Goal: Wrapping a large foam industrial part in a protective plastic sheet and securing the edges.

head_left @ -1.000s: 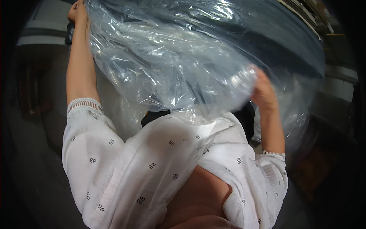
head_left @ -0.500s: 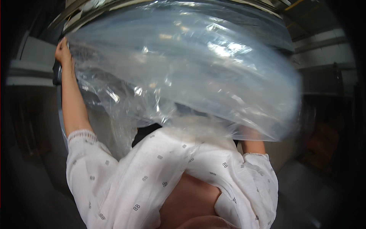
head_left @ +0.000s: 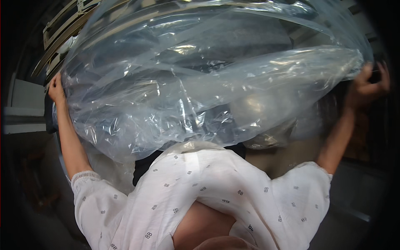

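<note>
A large, clear plastic sheet [head_left: 200, 91] spreads across the view in front of me, wrinkled and shiny with reflections. At its left edge my left hand [head_left: 56, 88] is closed, pinching the film between thumb and fingers. Far out to the right, my right hand [head_left: 368, 85] is slightly smeared by motion, its fingers bent around the gathered right end of the film. Between the two hands the plastic is stretched in long folds. Its lower part hangs loose against my white shirt front.
Pale slatted bars [head_left: 68, 25] show at the upper left, beyond the film. A dark surface [head_left: 250, 39] lies beneath the plastic. Off to the left stands a light-coloured panel [head_left: 27, 93]. Brownish floor [head_left: 291, 154] shows below the film on the right.
My right hand has swung from beneath the film near my body out to the far right, drawing the plastic wide. My left hand stays at the left edge, slightly lower in view.
</note>
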Available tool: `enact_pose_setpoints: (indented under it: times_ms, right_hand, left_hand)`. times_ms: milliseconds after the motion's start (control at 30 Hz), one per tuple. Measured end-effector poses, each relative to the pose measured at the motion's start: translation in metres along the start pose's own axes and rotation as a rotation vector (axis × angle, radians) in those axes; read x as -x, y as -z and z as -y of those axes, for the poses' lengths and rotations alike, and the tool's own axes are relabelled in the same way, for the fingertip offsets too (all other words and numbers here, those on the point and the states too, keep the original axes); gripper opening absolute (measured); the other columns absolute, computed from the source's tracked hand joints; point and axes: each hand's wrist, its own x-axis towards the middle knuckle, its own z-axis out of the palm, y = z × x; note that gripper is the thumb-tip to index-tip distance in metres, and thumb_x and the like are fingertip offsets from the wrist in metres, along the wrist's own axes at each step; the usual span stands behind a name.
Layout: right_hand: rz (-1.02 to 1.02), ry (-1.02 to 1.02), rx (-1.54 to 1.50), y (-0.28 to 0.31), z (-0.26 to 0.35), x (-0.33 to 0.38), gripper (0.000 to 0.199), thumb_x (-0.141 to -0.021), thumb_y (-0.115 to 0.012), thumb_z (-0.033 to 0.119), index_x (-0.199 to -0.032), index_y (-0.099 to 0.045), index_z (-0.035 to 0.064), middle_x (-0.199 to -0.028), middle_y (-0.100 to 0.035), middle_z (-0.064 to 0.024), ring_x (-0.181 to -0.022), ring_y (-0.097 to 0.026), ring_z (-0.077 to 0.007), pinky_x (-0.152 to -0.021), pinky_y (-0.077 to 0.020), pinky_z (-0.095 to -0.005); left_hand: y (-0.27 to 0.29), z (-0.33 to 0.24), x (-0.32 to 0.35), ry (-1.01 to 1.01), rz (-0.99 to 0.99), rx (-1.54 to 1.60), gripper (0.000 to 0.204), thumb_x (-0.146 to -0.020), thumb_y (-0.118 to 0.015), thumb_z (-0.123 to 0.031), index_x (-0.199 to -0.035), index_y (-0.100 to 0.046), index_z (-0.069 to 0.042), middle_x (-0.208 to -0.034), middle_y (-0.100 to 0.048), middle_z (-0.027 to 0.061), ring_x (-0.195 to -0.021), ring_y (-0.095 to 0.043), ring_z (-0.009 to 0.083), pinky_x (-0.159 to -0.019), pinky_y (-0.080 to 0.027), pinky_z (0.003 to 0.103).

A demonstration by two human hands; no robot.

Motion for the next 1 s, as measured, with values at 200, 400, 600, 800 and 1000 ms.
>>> enact_pose_setpoints:
  times_ms: [200, 400, 600, 800, 1000]
  right_hand:
    - [1.629, -0.303, -0.103, -0.066, 0.097, 0.221, 0.067, -0.074, -0.07, 0.023, -0.134, -0.04, 0.0158, -0.138, -0.037, -0.0103, -0.122, -0.043, -0.0295, -0.097, -0.039, -0.0413]
    - [1.01, -0.945, -0.825, -0.102, 0.154, 0.183, 0.055, -0.076, -0.07, 0.029, -0.125, -0.05, 0.0114, -0.127, -0.047, -0.0085, -0.112, -0.049, -0.0255, -0.087, -0.0422, -0.0344]
    - [1.097, -0.663, -0.865, -0.118, 0.168, 0.214, 0.051, -0.073, -0.072, 0.036, -0.114, -0.057, 0.0106, -0.115, -0.052, -0.0077, -0.111, -0.047, -0.025, -0.087, -0.0414, -0.0341]
    - [0.918, -0.761, -1.014, -0.115, 0.209, 0.209, 0.04, -0.073, -0.074, 0.025, -0.102, -0.055, 0.0063, -0.103, -0.052, -0.0036, -0.1, -0.051, -0.0192, -0.087, -0.0397, -0.0312]
    - [0.8, -0.268, -0.922, -0.071, 0.252, 0.2, 0.026, -0.067, -0.075, 0.014, -0.084, -0.057, 0.0069, -0.086, -0.05, -0.008, -0.084, -0.052, -0.0242, -0.075, -0.0417, -0.0309]
  left_hand:
    - [0.044, 0.054, -0.002, -0.046, 0.145, -0.079, 0.032, -0.085, -0.061, -0.032, -0.099, -0.067, -0.003, -0.094, -0.066, 0.0058, -0.085, -0.057, 0.0131, -0.081, -0.043, 0.025]
    - [0.073, 0.064, 0.013, 0.004, 0.11, -0.283, 0.034, -0.085, -0.061, -0.035, -0.096, -0.067, -0.003, -0.092, -0.066, 0.0077, -0.084, -0.059, 0.0175, -0.078, -0.044, 0.028]
    - [0.068, 0.044, 0.017, -0.043, 0.048, -0.282, 0.035, -0.083, -0.062, -0.036, -0.094, -0.068, -0.003, -0.089, -0.066, 0.008, -0.078, -0.058, 0.0182, -0.075, -0.044, 0.029]
    - [0.076, 0.043, 0.016, -0.002, 0.068, -0.339, 0.034, -0.082, -0.064, -0.035, -0.093, -0.068, -0.003, -0.087, -0.066, 0.0076, -0.078, -0.057, 0.0166, -0.074, -0.044, 0.029]
    - [0.076, 0.042, 0.015, -0.021, 0.043, -0.294, 0.032, -0.082, -0.065, -0.033, -0.093, -0.068, -0.002, -0.085, -0.065, 0.0074, -0.076, -0.057, 0.0164, -0.073, -0.045, 0.028]
